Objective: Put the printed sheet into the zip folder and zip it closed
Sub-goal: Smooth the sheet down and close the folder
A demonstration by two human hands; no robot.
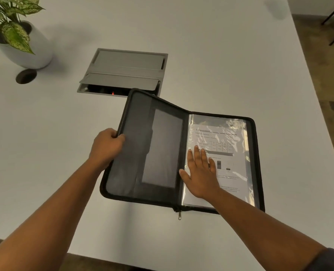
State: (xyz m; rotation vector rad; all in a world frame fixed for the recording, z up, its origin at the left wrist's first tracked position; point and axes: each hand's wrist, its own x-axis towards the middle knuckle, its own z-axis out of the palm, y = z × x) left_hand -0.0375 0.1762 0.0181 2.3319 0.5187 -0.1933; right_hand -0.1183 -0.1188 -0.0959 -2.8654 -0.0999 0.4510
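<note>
A black zip folder (152,145) lies open on the white table, its left cover raised at a slant. My left hand (106,146) grips the outer edge of that raised cover. The printed sheet (223,151), with a table and small charts, rests inside a clear plastic sleeve on the folder's right half. My right hand (200,173) lies flat on the sleeve and sheet with fingers spread. The zipper pull (179,215) hangs loose at the folder's near edge, by the spine.
A grey cable hatch (123,72) set into the table sits just behind the folder, its flap partly lifted. A potted plant (15,36) stands at the far left beside a round cable hole (26,76). The table's near edge runs below my forearms.
</note>
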